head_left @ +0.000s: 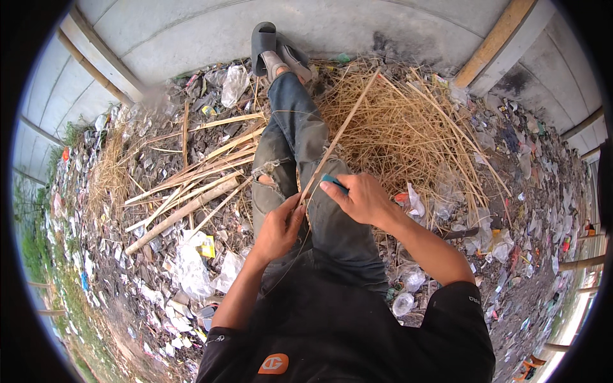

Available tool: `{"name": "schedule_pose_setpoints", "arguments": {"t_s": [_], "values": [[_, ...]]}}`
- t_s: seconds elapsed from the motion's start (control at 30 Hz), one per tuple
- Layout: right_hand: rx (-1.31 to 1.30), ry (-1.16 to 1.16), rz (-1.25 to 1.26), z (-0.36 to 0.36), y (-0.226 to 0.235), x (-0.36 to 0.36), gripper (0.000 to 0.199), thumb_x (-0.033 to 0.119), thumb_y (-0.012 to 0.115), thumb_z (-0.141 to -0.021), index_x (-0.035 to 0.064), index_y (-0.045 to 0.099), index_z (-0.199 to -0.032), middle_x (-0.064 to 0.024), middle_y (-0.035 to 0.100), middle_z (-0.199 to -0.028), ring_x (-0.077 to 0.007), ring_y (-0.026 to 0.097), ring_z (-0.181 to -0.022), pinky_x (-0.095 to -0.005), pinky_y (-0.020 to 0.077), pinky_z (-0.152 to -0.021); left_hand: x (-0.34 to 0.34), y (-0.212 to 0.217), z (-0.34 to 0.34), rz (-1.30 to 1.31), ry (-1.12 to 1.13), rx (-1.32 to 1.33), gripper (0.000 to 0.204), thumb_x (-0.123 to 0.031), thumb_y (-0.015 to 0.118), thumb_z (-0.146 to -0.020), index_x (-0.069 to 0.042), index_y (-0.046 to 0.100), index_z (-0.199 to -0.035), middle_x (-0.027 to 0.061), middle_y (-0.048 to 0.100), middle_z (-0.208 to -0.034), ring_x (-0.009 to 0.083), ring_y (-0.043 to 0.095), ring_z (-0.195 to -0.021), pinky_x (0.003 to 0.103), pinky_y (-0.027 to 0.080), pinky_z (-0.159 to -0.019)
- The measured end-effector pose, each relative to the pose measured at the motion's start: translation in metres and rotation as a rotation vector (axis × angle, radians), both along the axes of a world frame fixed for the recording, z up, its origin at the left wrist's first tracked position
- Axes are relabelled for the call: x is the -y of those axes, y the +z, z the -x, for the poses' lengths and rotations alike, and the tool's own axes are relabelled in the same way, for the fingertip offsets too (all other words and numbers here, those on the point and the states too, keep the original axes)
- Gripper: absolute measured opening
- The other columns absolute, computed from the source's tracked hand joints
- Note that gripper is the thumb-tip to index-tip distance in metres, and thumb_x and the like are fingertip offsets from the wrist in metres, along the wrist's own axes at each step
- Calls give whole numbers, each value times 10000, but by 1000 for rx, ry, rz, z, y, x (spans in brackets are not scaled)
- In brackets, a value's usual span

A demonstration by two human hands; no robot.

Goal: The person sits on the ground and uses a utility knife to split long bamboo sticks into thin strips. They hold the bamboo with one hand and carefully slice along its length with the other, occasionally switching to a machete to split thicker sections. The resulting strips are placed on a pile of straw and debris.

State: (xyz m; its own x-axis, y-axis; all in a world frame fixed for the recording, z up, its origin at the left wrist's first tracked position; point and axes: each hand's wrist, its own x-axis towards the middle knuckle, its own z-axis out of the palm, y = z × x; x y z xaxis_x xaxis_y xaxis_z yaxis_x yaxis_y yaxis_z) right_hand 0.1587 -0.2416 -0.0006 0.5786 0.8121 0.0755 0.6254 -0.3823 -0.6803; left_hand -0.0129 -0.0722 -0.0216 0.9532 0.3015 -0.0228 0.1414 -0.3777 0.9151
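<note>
A long, thin bamboo strip [345, 131] slants from my lap up to the far right, across my bent legs. My left hand [279, 231] is closed round its near end, above my thighs. Just to the right, my right hand [365, 199] is closed on a small teal-blue piece [334, 184], held against or right beside the strip; fingers cover most of it, and whether it has a blade cannot be seen. A fine, hair-thin shaving curls below my left hand, over my trousers [345, 233].
Split bamboo strips [214, 159] and a thicker bamboo pole [185, 214] lie on my left. A heap of straw-coloured shavings [383, 137] spreads on my right, with a dark curved object [461, 234] near it. Plastic litter [191, 271] covers the ground. A grey wall [306, 29] stands beyond my feet.
</note>
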Motion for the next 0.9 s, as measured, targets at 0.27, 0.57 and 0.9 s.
{"name": "schedule_pose_setpoints", "arguments": {"t_s": [0.27, 0.57, 0.9], "values": [[87, 73, 83, 10, -18, -15, 659, 615, 508, -1020, 26, 646, -759, -234, 606, -595, -466, 647, -629, -527, 503, -589, -1, -19, -2, -138, 83, 48, 374, -133, 597, -1031, 49, 607, -1357, 291, 705, -911, 369, 722, -806, 410, 541, -746], [-39, -970, -130, -252, -67, 122, 711, 712, 471, -1012, 124, 483, -613, 47, 365, -524, -115, 299, -429, -353, 231, -445, -17, -10, 82, -169, -176, -55, 407, -159, 615, -1035, 48, 602, -1384, 258, 683, -776, 271, 707, -680, 371, 543, -687], [-680, -300, -470, -84, -6, 23, 440, 451, 620, -1044, 16, 687, -1057, 105, 319, -560, -21, 296, -437, -230, 217, -419, -5, -1, 20, 49, -56, -96, 453, -242, 569, -1077, 40, 554, -1431, 304, 706, -979, 284, 750, -971, 386, 539, -853]]}}
